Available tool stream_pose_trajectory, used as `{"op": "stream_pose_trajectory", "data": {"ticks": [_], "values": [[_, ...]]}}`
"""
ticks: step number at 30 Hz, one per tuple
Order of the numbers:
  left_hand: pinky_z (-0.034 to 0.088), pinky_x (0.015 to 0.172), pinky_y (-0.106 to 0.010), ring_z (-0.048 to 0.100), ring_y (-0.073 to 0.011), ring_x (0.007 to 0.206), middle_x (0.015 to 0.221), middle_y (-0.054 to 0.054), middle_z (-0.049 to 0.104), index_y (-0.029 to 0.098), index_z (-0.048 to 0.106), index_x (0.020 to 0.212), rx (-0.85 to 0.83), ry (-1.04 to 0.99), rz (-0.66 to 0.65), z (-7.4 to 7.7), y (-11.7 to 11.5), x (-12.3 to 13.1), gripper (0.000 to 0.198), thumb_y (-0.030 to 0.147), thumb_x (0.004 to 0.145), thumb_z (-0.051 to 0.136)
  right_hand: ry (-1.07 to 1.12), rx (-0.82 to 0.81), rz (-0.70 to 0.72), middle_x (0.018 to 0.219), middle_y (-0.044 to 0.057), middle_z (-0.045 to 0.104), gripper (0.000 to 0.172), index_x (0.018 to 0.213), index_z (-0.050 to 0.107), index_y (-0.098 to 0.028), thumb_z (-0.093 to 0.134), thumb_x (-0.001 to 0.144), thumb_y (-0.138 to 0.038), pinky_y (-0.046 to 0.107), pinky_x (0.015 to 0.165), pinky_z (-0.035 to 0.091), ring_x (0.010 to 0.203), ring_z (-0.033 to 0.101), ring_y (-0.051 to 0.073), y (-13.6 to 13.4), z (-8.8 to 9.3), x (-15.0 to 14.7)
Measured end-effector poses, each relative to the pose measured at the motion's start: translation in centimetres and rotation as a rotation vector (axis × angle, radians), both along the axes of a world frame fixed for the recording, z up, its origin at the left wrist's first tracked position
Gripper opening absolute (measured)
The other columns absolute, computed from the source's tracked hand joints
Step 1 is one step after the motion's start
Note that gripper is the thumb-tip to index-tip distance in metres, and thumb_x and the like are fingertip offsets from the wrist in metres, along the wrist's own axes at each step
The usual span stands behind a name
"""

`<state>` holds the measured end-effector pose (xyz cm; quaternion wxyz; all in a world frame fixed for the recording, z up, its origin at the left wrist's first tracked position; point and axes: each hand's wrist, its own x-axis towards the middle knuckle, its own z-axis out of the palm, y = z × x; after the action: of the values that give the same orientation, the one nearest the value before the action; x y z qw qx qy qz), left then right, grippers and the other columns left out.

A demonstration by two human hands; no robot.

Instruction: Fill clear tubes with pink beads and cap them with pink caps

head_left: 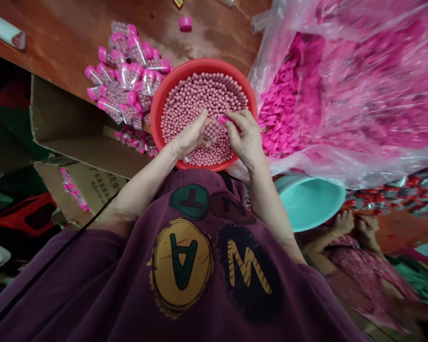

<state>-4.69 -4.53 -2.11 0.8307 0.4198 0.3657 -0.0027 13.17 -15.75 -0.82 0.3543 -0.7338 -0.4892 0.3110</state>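
Observation:
Over a red basin (156, 116) heaped with small round pink candy-like balls (196, 92), my left hand (190, 137) is closed around a small clear bottle (211, 129) filled with the same balls. My right hand (248, 137) pinches a small bright pink plastic piece (222, 119) close to the bottle's upper right end. Whether the piece touches the bottle, I cannot tell. Left of the basin lies a pile of filled clear bottles with pink caps (128, 76). Another small clear item (187, 158) rests near the basin's front rim, partly hidden.
A plastic bag of pink pieces (285, 104) lies open at the right. Below it stands a turquoise basin (308, 202). A cardboard box (74, 118) with filled bottles is at lower left. One pink cap (185, 23) sits farther back. Another person's hands (355, 223) are at right.

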Motion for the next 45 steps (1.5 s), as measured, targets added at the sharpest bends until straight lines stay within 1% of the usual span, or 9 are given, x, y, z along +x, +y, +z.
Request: {"op": "stream_pose_trajectory", "data": {"ticks": [4,7,12,17,30,37,40,43,45], "values": [[0.054,0.066,-0.028,0.069,-0.0166,0.080,0.097,-0.008,0.073,0.020,0.071,0.114,0.010,-0.020,0.065,0.1,-0.6,-0.2,0.038,0.051,0.118,0.050,0.013,0.042,-0.100,0.126,0.008,0.082,0.048,0.135,0.081,-0.031,0.055,0.114,-0.066,0.058,0.119,0.062,0.124,0.076,0.029,-0.3,-0.4,-0.3],[0.059,0.074,-0.027,0.071,-0.0145,0.082,0.099,-0.005,0.074,0.021,0.069,0.117,0.033,-0.040,0.091,0.1,-1.2,-0.1,0.027,0.048,0.112,0.067,0.041,0.082,-0.126,0.120,0.006,0.084,0.047,0.129,0.083,-0.032,0.056,0.114,-0.067,0.053,0.114,0.064,0.117,0.078,0.026,-0.4,-0.2,-0.6],[0.059,0.076,-0.028,0.076,-0.0167,0.090,0.101,-0.005,0.074,0.020,0.069,0.116,0.078,-0.092,0.085,-0.1,-2.0,0.5,0.033,0.052,0.111,0.070,0.022,0.108,-0.125,0.115,0.006,0.085,0.047,0.122,0.086,-0.031,0.055,0.114,-0.066,0.050,0.110,0.066,0.110,0.080,0.025,-0.4,0.2,-1.4],[0.052,0.063,-0.026,0.069,-0.0143,0.075,0.092,-0.003,0.069,0.021,0.070,0.113,0.077,-0.113,0.081,-0.2,-2.5,0.5,0.040,0.061,0.110,0.069,0.004,0.071,-0.117,0.117,0.008,0.085,0.046,0.120,0.086,-0.030,0.053,0.116,-0.062,0.050,0.110,0.066,0.112,0.080,0.027,-0.5,0.8,-1.7],[0.046,0.061,-0.026,0.056,-0.0116,0.066,0.083,0.000,0.060,0.021,0.065,0.101,0.068,-0.133,0.089,1.7,-2.4,0.6,0.032,0.051,0.112,0.070,0.019,0.039,-0.037,0.112,0.008,0.085,0.041,0.116,0.087,-0.031,0.056,0.115,-0.058,0.051,0.108,0.067,0.109,0.079,0.027,-1.2,2.0,-1.3],[0.048,0.062,-0.024,0.058,-0.0098,0.067,0.085,0.001,0.065,0.019,0.072,0.110,0.129,-0.117,0.107,1.7,-1.5,0.0,0.027,0.046,0.110,0.074,0.164,0.100,-0.023,0.135,0.007,0.081,0.043,0.140,0.080,-0.037,0.056,0.114,-0.062,0.054,0.120,0.064,0.129,0.077,0.026,-2.3,0.7,-1.6],[0.048,0.061,-0.022,0.059,-0.0088,0.066,0.087,0.000,0.067,0.019,0.073,0.110,0.118,-0.112,0.133,1.6,-1.4,-0.2,0.028,0.048,0.109,0.074,0.284,0.110,-0.165,0.142,0.008,0.078,0.057,0.158,0.065,-0.038,0.060,0.110,-0.069,0.052,0.111,0.069,0.126,0.079,0.026,-2.9,-1.0,-1.9],[0.050,0.062,-0.022,0.059,-0.0088,0.065,0.084,0.001,0.066,0.019,0.072,0.103,0.188,-0.092,0.080,1.6,-1.4,-0.3,0.027,0.046,0.108,0.076,0.289,0.071,-0.297,0.126,0.008,0.080,0.064,0.153,0.064,-0.033,0.057,0.109,-0.078,0.046,0.096,0.073,0.108,0.081,0.024,-3.0,-2.2,-2.0],[0.051,0.063,-0.023,0.059,-0.0096,0.065,0.082,0.001,0.066,0.019,0.073,0.102,0.240,-0.088,0.046,1.6,-1.5,-0.3,0.026,0.044,0.107,0.077,0.249,0.052,-0.263,0.124,0.008,0.080,0.057,0.143,0.070,-0.032,0.056,0.110,-0.076,0.045,0.099,0.071,0.109,0.080,0.024,-2.9,-1.9,-2.0]]}}
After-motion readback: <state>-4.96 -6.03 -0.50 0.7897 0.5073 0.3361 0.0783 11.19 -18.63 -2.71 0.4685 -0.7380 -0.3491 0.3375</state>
